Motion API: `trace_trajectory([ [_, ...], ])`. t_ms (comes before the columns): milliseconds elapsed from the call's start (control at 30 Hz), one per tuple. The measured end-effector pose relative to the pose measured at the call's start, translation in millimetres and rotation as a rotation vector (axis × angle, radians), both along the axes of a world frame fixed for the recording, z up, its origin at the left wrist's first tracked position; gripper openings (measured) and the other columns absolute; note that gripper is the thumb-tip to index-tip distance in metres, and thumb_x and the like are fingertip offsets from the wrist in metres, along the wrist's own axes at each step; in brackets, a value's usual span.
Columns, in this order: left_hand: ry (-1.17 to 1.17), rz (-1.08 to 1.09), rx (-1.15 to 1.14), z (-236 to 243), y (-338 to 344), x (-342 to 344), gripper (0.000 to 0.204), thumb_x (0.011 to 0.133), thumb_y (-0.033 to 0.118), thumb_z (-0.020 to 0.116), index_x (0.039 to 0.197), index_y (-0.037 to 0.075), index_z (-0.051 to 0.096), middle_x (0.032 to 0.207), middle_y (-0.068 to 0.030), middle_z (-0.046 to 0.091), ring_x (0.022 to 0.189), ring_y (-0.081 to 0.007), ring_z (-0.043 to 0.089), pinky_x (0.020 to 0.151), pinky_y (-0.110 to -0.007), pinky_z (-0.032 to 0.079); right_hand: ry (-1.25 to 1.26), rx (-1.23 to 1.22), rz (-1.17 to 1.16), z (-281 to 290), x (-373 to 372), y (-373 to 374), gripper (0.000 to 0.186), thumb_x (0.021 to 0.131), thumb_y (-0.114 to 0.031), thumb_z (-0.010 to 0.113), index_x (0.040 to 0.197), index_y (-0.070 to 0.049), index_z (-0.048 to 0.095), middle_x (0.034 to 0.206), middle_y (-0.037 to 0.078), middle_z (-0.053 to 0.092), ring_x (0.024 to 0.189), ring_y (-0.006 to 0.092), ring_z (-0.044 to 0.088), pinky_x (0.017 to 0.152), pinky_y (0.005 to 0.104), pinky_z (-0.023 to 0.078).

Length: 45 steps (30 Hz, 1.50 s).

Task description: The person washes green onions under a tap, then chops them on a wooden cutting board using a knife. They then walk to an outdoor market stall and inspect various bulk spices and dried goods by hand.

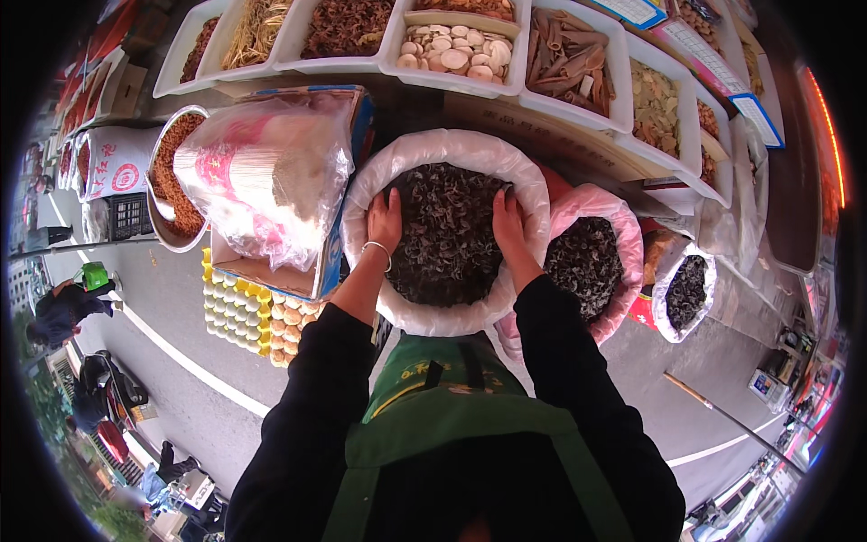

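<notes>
A white plastic-lined sack (449, 144) stands open right in front of me, filled with dark, curled dried pieces that look like black wood-ear fungus (449, 237). My left hand (385, 222) rests at the left side of the pile, just inside the lining, a pale bracelet on its wrist. Across from it, my right hand (508, 219) lies at the right side of the same pile. Both hands have their fingers stretched out against the fungus, wide apart from each other, and neither grips anything visible. A green apron (452, 384) hangs between my forearms.
Two smaller lined sacks (623, 217) of dark dried pieces stand to the right. At the left are plastic-wrapped noodles (262, 172) on a box, egg trays (237, 307) and a tub of reddish-brown bits (172, 181). White bins (343, 65) of dried goods line the far side.
</notes>
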State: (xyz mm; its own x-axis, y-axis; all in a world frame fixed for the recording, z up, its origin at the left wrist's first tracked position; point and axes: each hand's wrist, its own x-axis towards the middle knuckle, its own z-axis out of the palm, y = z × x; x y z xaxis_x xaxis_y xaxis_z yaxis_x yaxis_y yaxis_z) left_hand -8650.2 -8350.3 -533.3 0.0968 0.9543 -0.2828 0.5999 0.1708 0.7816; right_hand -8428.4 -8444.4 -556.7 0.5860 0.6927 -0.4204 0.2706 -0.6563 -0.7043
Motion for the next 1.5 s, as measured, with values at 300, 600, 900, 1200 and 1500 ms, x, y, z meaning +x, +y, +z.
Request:
trace_trajectory([
  [300, 0.026, -0.044, 0.037, 30, -15, 7, 0.043, 0.091, 0.037, 0.048, 0.122, 0.007, 0.052, 0.126, -0.0196, 0.048, 0.117, -0.0369, 0.041, 0.101, -0.042, 0.029, 0.226, 0.254, -0.045, 28, -18, -7, 0.049, 0.087, -0.029, 0.055, 0.130, -0.006, 0.045, 0.136, 0.016, 0.040, 0.126, 0.0315, 0.034, 0.105, 0.0378, 0.026],
  [600, -0.019, -0.330, 0.247, 46, -1, 22, 0.042, 0.092, 0.032, 0.047, 0.127, 0.008, 0.049, 0.130, -0.0159, 0.046, 0.123, -0.0351, 0.038, 0.102, -0.041, 0.029, -0.170, 0.283, 0.327, 47, -7, -3, 0.047, 0.093, -0.037, 0.045, 0.131, -0.009, 0.045, 0.140, 0.018, 0.034, 0.130, 0.0360, 0.029, 0.107, 0.0412, 0.023],
  [900, 0.113, -0.502, 0.356, 15, 44, 59, 0.046, 0.090, 0.039, 0.044, 0.118, 0.003, 0.052, 0.104, -0.0249, 0.060, 0.100, -0.0395, 0.055, 0.089, -0.046, 0.041, -0.377, 0.038, 0.337, 34, -18, 51, 0.055, 0.087, -0.050, 0.046, 0.132, -0.019, 0.044, 0.140, 0.018, 0.031, 0.126, 0.0439, 0.030, 0.102, 0.0543, 0.028],
  [1200, 0.069, -0.566, 0.056, 9, 62, 79, 0.042, 0.090, 0.039, 0.044, 0.111, 0.005, 0.059, 0.106, -0.0179, 0.061, 0.105, -0.0367, 0.053, 0.092, -0.047, 0.038, -0.018, 0.065, 0.324, 35, -4, 101, 0.048, 0.082, -0.037, 0.058, 0.120, -0.007, 0.056, 0.122, 0.017, 0.056, 0.116, 0.0312, 0.050, 0.094, 0.0342, 0.040],
  [1500, -0.497, -0.484, 0.035, 112, -14, 27, 0.028, 0.091, 0.017, 0.049, 0.115, 0.004, 0.057, 0.122, -0.0128, 0.049, 0.111, -0.0276, 0.048, 0.099, -0.034, 0.034, 0.016, 0.561, 0.514, 128, -29, 4, 0.050, 0.071, -0.010, 0.067, 0.120, -0.010, 0.053, 0.124, 0.012, 0.048, 0.112, 0.0298, 0.050, 0.092, 0.0377, 0.042],
])
